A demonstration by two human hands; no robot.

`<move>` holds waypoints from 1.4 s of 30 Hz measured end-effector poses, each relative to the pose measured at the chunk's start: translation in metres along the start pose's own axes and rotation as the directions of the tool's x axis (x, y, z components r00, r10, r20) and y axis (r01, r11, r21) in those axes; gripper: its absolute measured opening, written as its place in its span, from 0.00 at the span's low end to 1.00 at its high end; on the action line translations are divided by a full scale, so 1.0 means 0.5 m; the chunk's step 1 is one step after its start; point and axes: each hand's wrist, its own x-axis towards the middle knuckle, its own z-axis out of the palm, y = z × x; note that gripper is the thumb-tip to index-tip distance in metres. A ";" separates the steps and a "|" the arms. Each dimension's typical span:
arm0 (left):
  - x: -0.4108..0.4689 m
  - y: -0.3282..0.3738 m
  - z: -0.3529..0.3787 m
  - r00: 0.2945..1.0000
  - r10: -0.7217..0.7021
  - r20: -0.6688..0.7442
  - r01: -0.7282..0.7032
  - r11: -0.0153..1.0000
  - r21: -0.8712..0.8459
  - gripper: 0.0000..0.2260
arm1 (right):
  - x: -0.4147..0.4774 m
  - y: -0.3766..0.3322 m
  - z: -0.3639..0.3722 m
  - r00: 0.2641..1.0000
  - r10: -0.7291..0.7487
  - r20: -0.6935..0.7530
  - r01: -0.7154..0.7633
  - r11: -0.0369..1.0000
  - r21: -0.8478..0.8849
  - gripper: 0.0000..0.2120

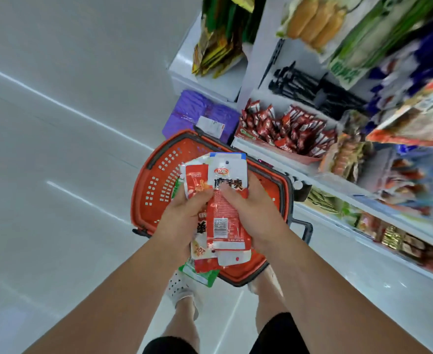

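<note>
Red-and-white packets (225, 226), long axes pointing forward.

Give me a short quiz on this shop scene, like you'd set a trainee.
1. True or false: the left hand and the right hand both grip snack packets above the orange shopping basket.
2. Where does the basket stand? A. on the white floor B. on a shelf C. on a counter
3. Fill in: the sachets in the open display box beyond the basket are mostly ____.
Key: 1 true; 2 A; 3 red.
</note>
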 end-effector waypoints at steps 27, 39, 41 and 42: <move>-0.512 0.349 0.436 0.877 0.479 0.044 -0.479 0.878 -0.008 0.19 | -0.389 -0.617 -0.159 0.946 -0.298 0.129 0.254 0.926 0.279 0.11; -0.513 0.530 0.384 0.808 0.560 0.184 -0.571 0.821 0.010 0.18 | -0.410 -0.755 -0.069 0.875 -0.481 -0.045 0.474 0.837 0.274 0.10; -0.516 0.570 0.367 0.793 0.569 0.219 -0.587 0.809 0.024 0.18 | -0.416 -0.774 -0.029 0.845 -0.524 -0.111 0.534 0.809 0.247 0.10; -0.517 0.590 0.357 0.782 0.576 0.240 -0.597 0.802 0.024 0.18 | -0.421 -0.785 -0.008 0.825 -0.548 -0.137 0.565 0.791 0.235 0.10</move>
